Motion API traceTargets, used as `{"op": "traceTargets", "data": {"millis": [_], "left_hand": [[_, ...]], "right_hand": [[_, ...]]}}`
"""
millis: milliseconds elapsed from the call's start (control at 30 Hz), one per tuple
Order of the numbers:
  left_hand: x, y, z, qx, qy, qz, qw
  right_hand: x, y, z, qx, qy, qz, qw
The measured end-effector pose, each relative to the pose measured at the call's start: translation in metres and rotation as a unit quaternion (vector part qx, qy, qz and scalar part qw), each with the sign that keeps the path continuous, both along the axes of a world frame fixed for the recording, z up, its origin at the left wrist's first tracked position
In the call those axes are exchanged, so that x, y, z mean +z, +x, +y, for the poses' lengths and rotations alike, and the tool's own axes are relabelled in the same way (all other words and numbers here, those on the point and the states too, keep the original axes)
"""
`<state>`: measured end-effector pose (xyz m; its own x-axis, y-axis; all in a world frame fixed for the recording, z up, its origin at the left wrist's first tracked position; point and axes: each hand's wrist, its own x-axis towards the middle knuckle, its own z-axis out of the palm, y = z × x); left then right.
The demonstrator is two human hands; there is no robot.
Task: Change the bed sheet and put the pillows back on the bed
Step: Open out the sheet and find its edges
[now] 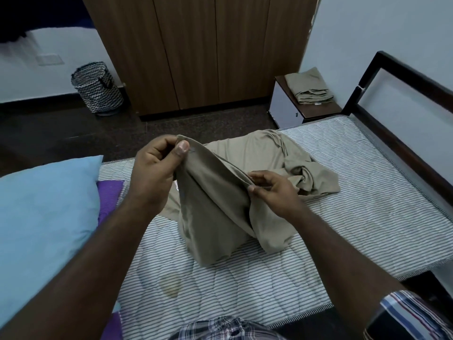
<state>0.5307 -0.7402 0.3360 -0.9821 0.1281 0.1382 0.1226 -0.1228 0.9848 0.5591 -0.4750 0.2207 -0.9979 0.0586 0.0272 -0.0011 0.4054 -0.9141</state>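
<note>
Left of the grip: a light-blue pillow (46, 217) lies on the striped mattress (367, 217), with a purple cloth (109, 195) showing under its near edge. Beyond it, well apart on the dark floor, stands a zigzag-patterned laundry basket (98, 88).

Left hand (153, 173): thumb and curled fingers pinch the raised corner of the beige bed sheet (215, 217), lifted clear of the mattress.

Between the hands: the sheet's hem runs taut and slopes down to the right; below it the cloth hangs in a fold whose lower edge rests on the mattress.

Right hand (272, 190): fingertips and thumb pinch the same hem, lower than the left.

Right of the grip: the rest of the sheet lies bunched on the mattress. Farther off, folded beige linen (308, 87) rests on a bedside cabinet (286, 106), beside the dark bed frame (392, 82).
</note>
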Motion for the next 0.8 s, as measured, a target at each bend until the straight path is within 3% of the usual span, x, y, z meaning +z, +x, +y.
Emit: {"op": "traceTargets", "data": {"millis": [100, 233, 367, 433, 533, 633, 800], "left_hand": [[0.000, 0.003, -0.011, 0.022, 0.007, -0.017, 1.000], [0.001, 0.007, -0.019, 0.049, 0.016, -0.021, 0.998], [0.003, 0.010, -0.021, 0.085, 0.010, -0.017, 0.996], [0.005, 0.009, -0.021, 0.120, 0.016, -0.024, 0.992], [0.006, 0.007, -0.018, 0.151, 0.024, -0.036, 0.988], [0.006, 0.008, -0.012, 0.155, 0.022, -0.039, 0.987], [0.011, 0.013, -0.006, 0.137, 0.028, -0.034, 0.990]], "right_hand": [[-0.006, -0.009, 0.001, 0.015, 0.022, 0.005, 1.000], [-0.016, -0.019, 0.002, 0.036, 0.201, 0.058, 0.977], [-0.016, -0.016, 0.002, -0.077, 0.221, 0.143, 0.962], [-0.016, -0.007, 0.002, -0.093, 0.239, 0.227, 0.939], [-0.036, 0.011, 0.001, -0.010, 0.349, 0.308, 0.885], [-0.066, 0.028, -0.010, 0.058, 0.409, 0.271, 0.869], [-0.079, 0.025, -0.037, 0.074, 0.345, 0.154, 0.923]]}}
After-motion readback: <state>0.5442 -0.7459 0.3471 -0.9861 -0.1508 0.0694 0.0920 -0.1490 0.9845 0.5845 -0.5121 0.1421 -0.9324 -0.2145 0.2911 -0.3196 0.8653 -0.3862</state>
